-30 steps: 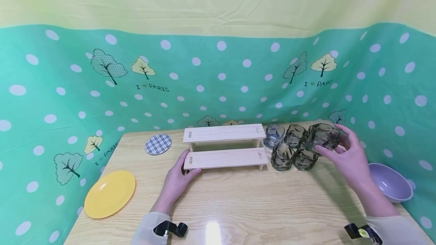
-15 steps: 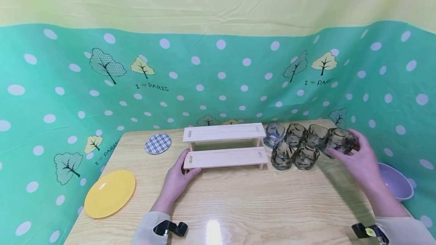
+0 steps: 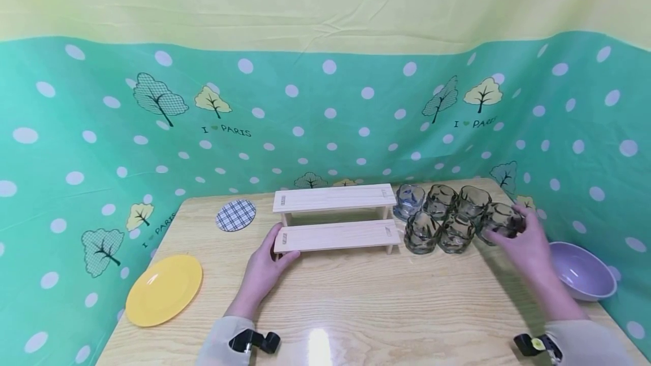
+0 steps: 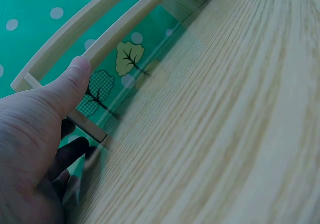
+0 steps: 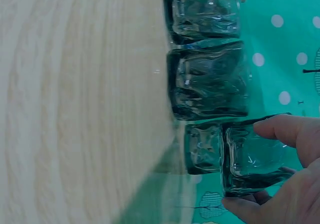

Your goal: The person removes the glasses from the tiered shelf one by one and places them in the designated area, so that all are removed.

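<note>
My right hand (image 3: 526, 244) grips a smoky grey glass (image 3: 500, 220) at the right end of the front row of glasses. In the right wrist view, thumb and fingers are on opposite sides of this glass (image 5: 255, 156), its base held off the tabletop. A matching glass (image 5: 202, 149) shows partly behind it. My left hand (image 3: 267, 261) holds the left end of a two-step light wooden shelf (image 3: 338, 236). The left wrist view shows the thumb (image 4: 75, 78) along the lower step's front edge, with the other fingers around its end, partly hidden.
Several smoky glasses (image 3: 422, 233) and one bluish glass (image 3: 408, 202) stand close together right of the shelf. A purple bowl (image 3: 582, 273) sits by my right forearm. A yellow plate (image 3: 164, 290) and a checked round mat (image 3: 236, 215) lie left. Polka-dot cloth (image 3: 330, 129) hangs behind the table.
The right hand has carried its glass from over the back glasses out to the right, then down and slightly left to the front row's end. The left hand has stayed on the shelf.
</note>
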Tool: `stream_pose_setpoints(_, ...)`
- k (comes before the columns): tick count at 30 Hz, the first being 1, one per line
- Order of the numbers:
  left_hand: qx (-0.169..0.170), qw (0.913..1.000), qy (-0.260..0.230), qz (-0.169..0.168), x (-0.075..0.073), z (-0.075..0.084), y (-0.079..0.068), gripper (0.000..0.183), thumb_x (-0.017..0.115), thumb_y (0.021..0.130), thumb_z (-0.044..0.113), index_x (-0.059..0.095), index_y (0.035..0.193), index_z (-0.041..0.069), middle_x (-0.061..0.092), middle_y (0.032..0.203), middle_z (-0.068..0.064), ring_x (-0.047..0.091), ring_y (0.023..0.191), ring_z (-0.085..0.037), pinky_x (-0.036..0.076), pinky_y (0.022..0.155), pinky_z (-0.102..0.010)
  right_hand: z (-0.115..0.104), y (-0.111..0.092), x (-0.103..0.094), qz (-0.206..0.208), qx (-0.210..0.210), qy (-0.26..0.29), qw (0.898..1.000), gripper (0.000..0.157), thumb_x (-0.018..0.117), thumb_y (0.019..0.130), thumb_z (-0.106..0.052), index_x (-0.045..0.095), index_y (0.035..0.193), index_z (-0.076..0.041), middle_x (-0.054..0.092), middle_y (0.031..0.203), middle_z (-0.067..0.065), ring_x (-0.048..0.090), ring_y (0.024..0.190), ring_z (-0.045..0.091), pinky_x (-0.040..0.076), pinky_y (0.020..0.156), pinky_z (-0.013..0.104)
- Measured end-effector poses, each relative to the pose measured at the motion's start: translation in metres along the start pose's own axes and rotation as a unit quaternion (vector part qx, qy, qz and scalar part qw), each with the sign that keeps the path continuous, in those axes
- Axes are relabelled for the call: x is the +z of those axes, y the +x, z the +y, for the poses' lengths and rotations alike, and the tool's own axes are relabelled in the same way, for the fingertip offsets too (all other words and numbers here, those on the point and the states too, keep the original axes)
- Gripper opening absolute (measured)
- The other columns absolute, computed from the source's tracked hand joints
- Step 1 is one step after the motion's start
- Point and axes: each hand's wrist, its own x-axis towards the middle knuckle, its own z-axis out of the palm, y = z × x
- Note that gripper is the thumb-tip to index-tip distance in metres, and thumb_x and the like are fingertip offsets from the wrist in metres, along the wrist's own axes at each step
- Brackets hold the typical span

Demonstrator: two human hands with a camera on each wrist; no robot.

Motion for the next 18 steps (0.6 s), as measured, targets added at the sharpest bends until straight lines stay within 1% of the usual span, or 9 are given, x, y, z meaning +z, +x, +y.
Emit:
stream_pose_setpoints(3, -0.001, 1.0000, 0.001, 0.000, 0.000, 0.001, 0.000, 0.090, 0.089, 0.096, 0.032, 0.040, 0.171, 0.025, 0.060, 0.160, -0.013, 0.053, 0.151, -0.035, 0.042, 0.126, -0.053, 0.005, 0.001, 0.006, 0.007, 0.000, -0.004, 1.000, 0.113, 0.087, 0.098, -0.028, 0.009, 0.176, -0.003, 0.023, 0.168, 0.046, 0.033, 0.144, 0.071, 0.032, 0.113, 0.086)
stream_pose_setpoints(5, -0.002, 1.0000, 0.003, 0.001, 0.000, 0.001, -0.001, 0.091, 0.089, 0.096, 0.032, 0.039, 0.172, 0.024, 0.060, 0.160, -0.014, 0.053, 0.151, -0.036, 0.042, 0.126, -0.053, 0.009, 0.002, 0.011, 0.010, -0.004, -0.008, 1.000, 0.111, 0.087, 0.098, -0.024, 0.010, 0.175, 0.000, 0.031, 0.162, 0.047, 0.043, 0.137, 0.068, 0.038, 0.111, 0.083)
stream_pose_setpoints(8, -0.002, 1.0000, 0.006, 0.002, 0.000, 0.001, -0.001, 0.092, 0.090, 0.096, 0.032, 0.039, 0.172, 0.023, 0.060, 0.160, -0.015, 0.053, 0.150, -0.037, 0.042, 0.125, -0.054, 0.015, 0.003, 0.017, 0.014, -0.007, -0.013, 1.000, 0.109, 0.086, 0.098, -0.020, 0.011, 0.173, 0.004, 0.035, 0.158, 0.048, 0.047, 0.133, 0.065, 0.041, 0.111, 0.080)
stream_pose_setpoints(10, -0.002, 1.0000, 0.006, 0.003, 0.000, 0.000, -0.001, 0.092, 0.090, 0.096, 0.032, 0.039, 0.172, 0.022, 0.060, 0.160, -0.015, 0.053, 0.150, -0.037, 0.042, 0.125, -0.054, 0.019, 0.003, 0.020, 0.016, -0.007, -0.012, 1.000, 0.107, 0.086, 0.098, -0.017, 0.012, 0.172, 0.007, 0.032, 0.160, 0.048, 0.043, 0.137, 0.066, 0.038, 0.115, 0.079)
stream_pose_setpoints(13, -0.002, 1.0000, 0.004, 0.002, 0.000, 0.000, -0.001, 0.091, 0.089, 0.096, 0.032, 0.040, 0.172, 0.023, 0.060, 0.160, -0.014, 0.053, 0.151, -0.036, 0.042, 0.125, -0.054, 0.023, 0.005, 0.023, 0.018, 0.001, -0.008, 1.000, 0.106, 0.085, 0.098, -0.015, 0.013, 0.172, 0.007, 0.025, 0.165, 0.048, 0.035, 0.145, 0.069, 0.032, 0.119, 0.079)
stream_pose_setpoints(16, 0.000, 1.0000, 0.002, 0.001, 0.001, -0.001, 0.000, 0.091, 0.089, 0.096, 0.033, 0.040, 0.172, 0.025, 0.060, 0.161, -0.013, 0.053, 0.151, -0.035, 0.042, 0.126, -0.053, 0.025, 0.005, 0.025, 0.018, 0.013, 0.004, 1.000, 0.106, 0.084, 0.099, -0.014, 0.011, 0.173, 0.005, 0.021, 0.168, 0.046, 0.030, 0.148, 0.069, 0.030, 0.121, 0.079)
stream_pose_setpoints(18, 0.002, 1.0000, 0.003, 0.002, 0.001, -0.001, 0.000, 0.091, 0.089, 0.096, 0.033, 0.040, 0.172, 0.025, 0.059, 0.161, -0.013, 0.053, 0.151, -0.035, 0.042, 0.126, -0.053, 0.026, 0.006, 0.025, 0.017, 0.020, 0.005, 1.000, 0.106, 0.084, 0.099, -0.015, 0.010, 0.173, 0.004, 0.020, 0.169, 0.046, 0.030, 0.148, 0.069, 0.030, 0.120, 0.079)
